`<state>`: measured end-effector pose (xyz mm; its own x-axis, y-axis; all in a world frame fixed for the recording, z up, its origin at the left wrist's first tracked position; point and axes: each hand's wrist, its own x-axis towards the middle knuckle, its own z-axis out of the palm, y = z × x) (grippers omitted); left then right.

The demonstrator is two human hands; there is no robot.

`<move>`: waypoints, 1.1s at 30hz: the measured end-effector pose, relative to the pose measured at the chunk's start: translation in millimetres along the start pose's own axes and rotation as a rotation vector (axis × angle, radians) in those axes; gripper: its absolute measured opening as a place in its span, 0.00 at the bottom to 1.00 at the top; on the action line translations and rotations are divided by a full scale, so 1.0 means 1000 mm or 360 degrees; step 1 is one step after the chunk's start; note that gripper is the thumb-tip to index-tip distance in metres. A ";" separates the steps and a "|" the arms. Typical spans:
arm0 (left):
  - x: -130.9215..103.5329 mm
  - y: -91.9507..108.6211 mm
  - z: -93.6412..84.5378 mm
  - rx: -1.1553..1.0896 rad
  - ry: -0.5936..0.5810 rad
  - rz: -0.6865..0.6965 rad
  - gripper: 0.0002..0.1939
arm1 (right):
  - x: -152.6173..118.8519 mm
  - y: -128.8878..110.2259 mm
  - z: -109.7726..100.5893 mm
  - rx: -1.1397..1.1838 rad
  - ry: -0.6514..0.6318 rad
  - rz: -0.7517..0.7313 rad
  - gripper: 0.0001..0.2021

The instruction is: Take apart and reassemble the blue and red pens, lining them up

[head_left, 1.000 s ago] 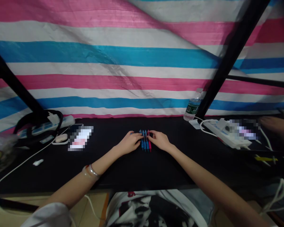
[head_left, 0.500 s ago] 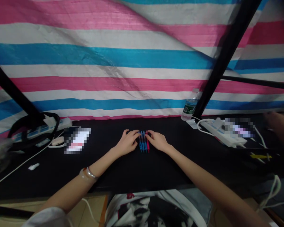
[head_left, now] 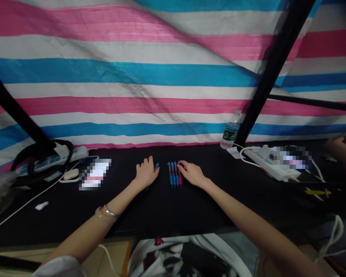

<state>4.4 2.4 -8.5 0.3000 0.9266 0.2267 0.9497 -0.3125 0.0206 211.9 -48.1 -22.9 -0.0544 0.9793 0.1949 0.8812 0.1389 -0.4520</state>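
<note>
Pens (head_left: pixel 174 175): a small row of blue ones with one pink-red at the right edge, lying side by side and parallel, tips pointing far, on the middle of the black surface (head_left: pixel 167 207).

Right hand (head_left: pixel 192 174): palm down, fingers loosely curled, fingertips touching the pink-red pen (head_left: pixel 180 177) at the row's right side; not clamped round anything.

Left hand (head_left: pixel 146 172): flat and spread on the surface just left of the row, apart from it, with a single blue pen (head_left: pixel 156 166) showing at its thumb side; whether it is pinched or only lies under the palm cannot be told. Bracelets (head_left: pixel 106 212) on that wrist.

Step, as judged: lining the pens up into a tidy set. The lone blue pen looks due to join the row, which calls for sliding it over parallel without knocking the others askew.

Surroundings: water bottle (head_left: pixel 230 130) far right by a slanted black pole (head_left: pixel 272 71); white power strip (head_left: pixel 269 163) with cables right; another power strip (head_left: pixel 53 157), black headband loop and white cable left. Another person's hand (head_left: pixel 343 148) at the far right edge. Striped pink, white and blue tarpaulin (head_left: pixel 150 73) behind.
</note>
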 end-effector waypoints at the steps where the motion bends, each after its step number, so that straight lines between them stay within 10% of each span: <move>1: 0.000 0.000 -0.001 -0.0010 -0.0030 0.0006 0.28 | 0.000 0.000 0.000 -0.0002 -0.0002 -0.0004 0.21; 22: 0.002 -0.003 -0.009 0.0074 -0.0199 0.0115 0.15 | -0.001 -0.002 -0.001 -0.0043 -0.0022 0.0001 0.20; 33: 0.006 -0.002 -0.016 0.0130 0.0321 0.0261 0.19 | -0.002 -0.004 -0.004 -0.0038 -0.0048 0.0010 0.21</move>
<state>3.2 5.1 8.7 0.4339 0.8021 0.4104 0.8966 -0.4293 -0.1088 210.6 -51.3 -17.8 -0.0625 0.9842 0.1656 0.8925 0.1294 -0.4322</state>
